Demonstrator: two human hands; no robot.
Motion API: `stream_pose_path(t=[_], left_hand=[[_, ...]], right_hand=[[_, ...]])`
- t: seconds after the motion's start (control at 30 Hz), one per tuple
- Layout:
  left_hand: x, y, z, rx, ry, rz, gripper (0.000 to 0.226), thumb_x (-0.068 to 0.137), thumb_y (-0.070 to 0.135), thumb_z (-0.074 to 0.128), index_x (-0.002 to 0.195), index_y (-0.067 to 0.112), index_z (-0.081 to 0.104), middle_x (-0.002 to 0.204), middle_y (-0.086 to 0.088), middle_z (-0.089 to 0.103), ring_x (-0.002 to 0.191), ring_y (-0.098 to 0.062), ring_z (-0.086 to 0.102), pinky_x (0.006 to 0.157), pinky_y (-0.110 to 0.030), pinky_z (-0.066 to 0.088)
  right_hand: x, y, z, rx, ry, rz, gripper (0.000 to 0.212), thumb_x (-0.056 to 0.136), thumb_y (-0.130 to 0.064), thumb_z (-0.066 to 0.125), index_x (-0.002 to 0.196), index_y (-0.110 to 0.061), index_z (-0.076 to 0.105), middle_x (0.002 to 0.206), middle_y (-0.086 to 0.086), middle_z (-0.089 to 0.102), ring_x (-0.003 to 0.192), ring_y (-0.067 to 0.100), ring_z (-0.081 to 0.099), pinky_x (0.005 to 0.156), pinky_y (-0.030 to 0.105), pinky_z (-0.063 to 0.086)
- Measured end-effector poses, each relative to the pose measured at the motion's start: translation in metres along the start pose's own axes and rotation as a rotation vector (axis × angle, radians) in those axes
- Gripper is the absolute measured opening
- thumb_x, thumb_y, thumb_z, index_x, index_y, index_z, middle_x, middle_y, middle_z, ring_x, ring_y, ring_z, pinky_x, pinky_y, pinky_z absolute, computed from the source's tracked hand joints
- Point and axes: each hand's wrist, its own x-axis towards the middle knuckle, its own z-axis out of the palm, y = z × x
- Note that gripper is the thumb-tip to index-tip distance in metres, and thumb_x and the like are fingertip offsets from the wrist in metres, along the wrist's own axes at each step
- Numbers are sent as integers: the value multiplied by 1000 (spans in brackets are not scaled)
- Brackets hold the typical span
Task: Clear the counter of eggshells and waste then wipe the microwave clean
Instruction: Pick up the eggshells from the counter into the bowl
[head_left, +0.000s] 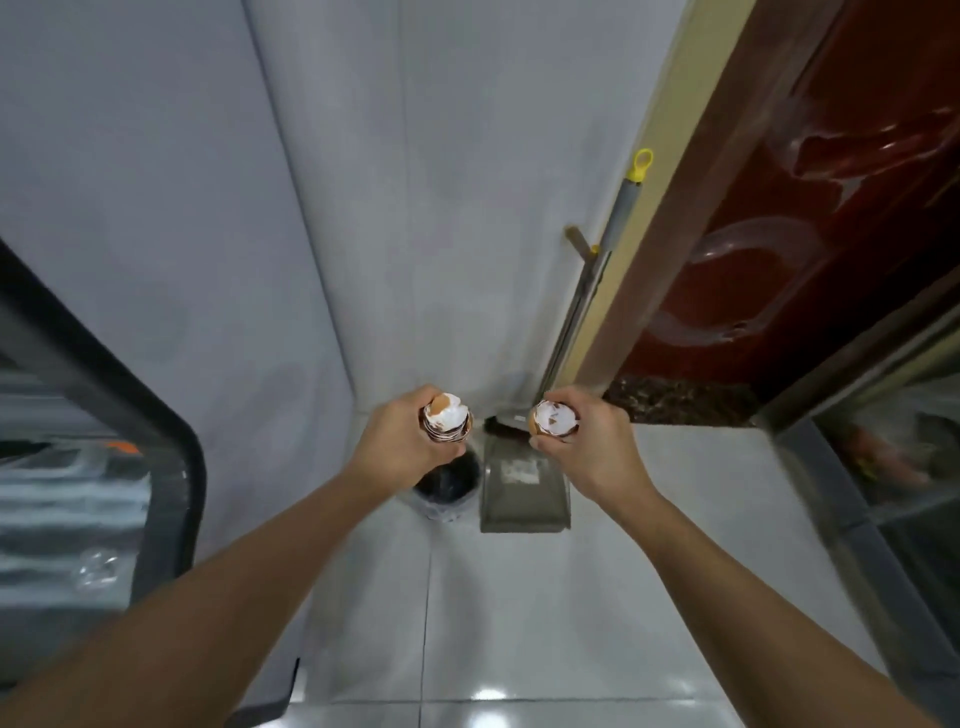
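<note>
Fingers (415, 400) of the left hand (402, 441) curl tight around a stack of nested eggshells (447, 418), brown outside, chalky white inside, their broken rims jagged and pointing up. The right hand (587, 441) closes the same way on a single eggshell half (553, 418), thumb pressed low against its rounded brown wall, the white hollow open to the camera.

Both hands are held out over a glossy pale tiled floor (519, 623), which throws back small bright glints. Directly under the left hand stands a small round waste bin (447, 493) lined with dark plastic, its mouth partly hidden by the wrist. Just beside it, below and between the hands, a grey long-handled dustpan (524, 499) stands on the floor with a dark brush (501, 426) at its upper edge; its slim metal handle (597, 270) leans up along the smooth grey wall and ends in a yellow hanging loop (641, 166).

To the right is a dark red panelled door (805, 234) in a wooden frame. At the far left a rounded black-edged appliance (156, 415) shows, blurred.
</note>
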Motion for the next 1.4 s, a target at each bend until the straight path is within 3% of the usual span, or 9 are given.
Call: stream_pose_path(t=[0.17, 0.27, 0.47, 0.6, 0.77, 0.9, 1.17, 1.4], left_hand=[[22, -22, 8, 39, 104, -90, 33, 59, 17, 83, 87, 20, 65, 79, 6, 69, 75, -12, 63, 64, -13, 43], [40, -37, 8, 18, 147, -138, 31, 61, 21, 82, 83, 29, 62, 77, 11, 66, 70, -3, 60, 60, -4, 39], [91, -78, 8, 3, 166, -186, 36, 59, 21, 83, 85, 33, 61, 79, 13, 66, 74, -3, 59, 63, -8, 39], [123, -112, 17, 7, 178, -218, 35, 59, 20, 82, 87, 29, 64, 73, 16, 64, 68, 2, 57, 60, -2, 38], [155, -163, 40, -19, 178, -296, 39, 60, 20, 81, 92, 31, 62, 74, 21, 63, 70, 8, 59, 63, -4, 43], [181, -203, 70, -43, 152, -362, 39, 63, 22, 82, 94, 32, 60, 83, 16, 66, 78, -4, 64, 71, -22, 52], [221, -295, 164, -103, 131, -439, 43, 63, 15, 83, 100, 25, 62, 92, 6, 70, 86, -11, 66, 79, -30, 56], [256, -385, 254, -18, 106, -474, 41, 67, 19, 80, 102, 26, 60, 95, 10, 68, 86, -7, 64, 79, -24, 55]], right_hand=[[45, 16, 25, 64, -114, -55, 32, 72, -15, 79, 101, -12, 65, 91, 0, 66, 80, 12, 57, 65, 11, 35], [71, 19, 48, 73, -165, -72, 35, 70, -13, 80, 102, -11, 65, 93, 0, 65, 82, 13, 56, 67, 9, 33], [123, 25, 101, 50, -198, -113, 31, 68, -11, 80, 96, -11, 65, 91, 2, 65, 79, 14, 54, 65, 11, 32], [155, 34, 140, 54, -220, -137, 31, 66, -6, 79, 94, -7, 66, 88, 8, 66, 80, 23, 59, 66, 18, 37], [185, 61, 193, 60, -278, -110, 42, 65, -6, 82, 103, -7, 65, 99, 7, 66, 83, 14, 55, 73, 8, 34], [204, 92, 239, 50, -332, -98, 43, 66, -4, 81, 105, -5, 65, 104, 10, 66, 95, 24, 60, 80, 18, 40], [224, 186, 342, 50, -381, -69, 42, 67, -4, 80, 106, -5, 63, 103, 10, 65, 94, 23, 60, 81, 18, 42], [233, 278, 437, 13, -431, -39, 40, 70, -3, 77, 107, -7, 62, 105, 9, 64, 96, 22, 60, 78, 14, 38]])
